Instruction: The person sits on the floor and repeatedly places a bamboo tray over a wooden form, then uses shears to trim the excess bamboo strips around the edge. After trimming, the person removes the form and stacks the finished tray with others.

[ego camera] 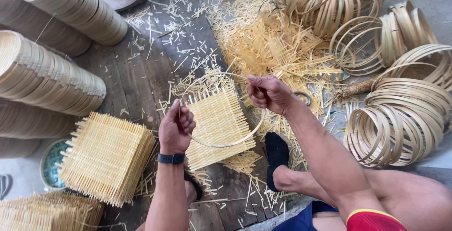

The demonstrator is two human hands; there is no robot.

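Seen from my head camera: I sit on a plank floor [141, 80] littered with bamboo offcuts, both hands on 1 thin bamboo hoop [221, 144]. My left hand [175, 126] is closed around the hoop's left side, and my right hand [268, 93] pinches its upper right arc between thumb and fingers. The hoop hangs just above a square woven bamboo mat [219, 127], which lies on the planks between my feet, near the middle of the floor.

To my mind, the step goes best with the hoop held level and centred, so that the mat's frayed ends stick out evenly all round, and with both grips firm so the thin strip cannot spring out of round.

A stack of identical woven mats [106, 155] sits towards the floor's left edge, with rows of finished round trays [52, 78] beyond it. Coils of spare hoops [400, 127] crowd the right edge. No packages, labels or signs are visible anywhere.
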